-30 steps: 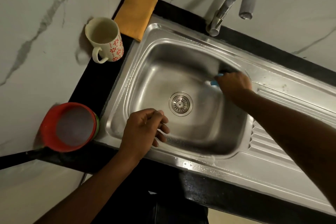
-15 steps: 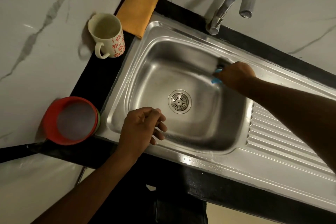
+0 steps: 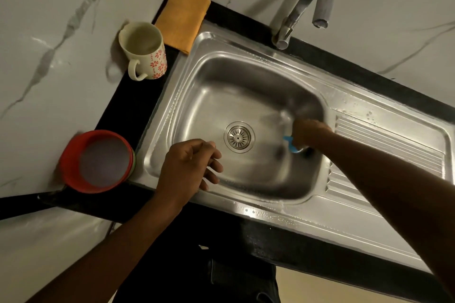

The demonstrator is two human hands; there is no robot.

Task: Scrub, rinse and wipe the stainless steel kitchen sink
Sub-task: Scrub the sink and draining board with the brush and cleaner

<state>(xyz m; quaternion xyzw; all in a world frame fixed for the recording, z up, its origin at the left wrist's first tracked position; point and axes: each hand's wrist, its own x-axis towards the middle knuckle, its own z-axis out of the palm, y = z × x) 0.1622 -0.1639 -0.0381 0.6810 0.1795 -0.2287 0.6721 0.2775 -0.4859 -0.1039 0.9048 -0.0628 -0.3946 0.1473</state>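
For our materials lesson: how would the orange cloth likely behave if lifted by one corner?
The cloth lies folded flat, so it would probably flop and unfold. It looks thin, so it is likely light. Its matte weave suggests it is not slippery.

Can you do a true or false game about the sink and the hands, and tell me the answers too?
1. The right hand holds a blue scrubber down inside the sink. True.
2. Water is pouring from the tap. False: no stream shows at its spout.
3. The orange cloth lies in the basin. False: it lies folded on the black counter, at the sink's back corner.
4. The mug stands upright on the counter. True.
5. The left hand grips the red bowl. False: its fingers hold nothing, and it is at the sink's front edge.
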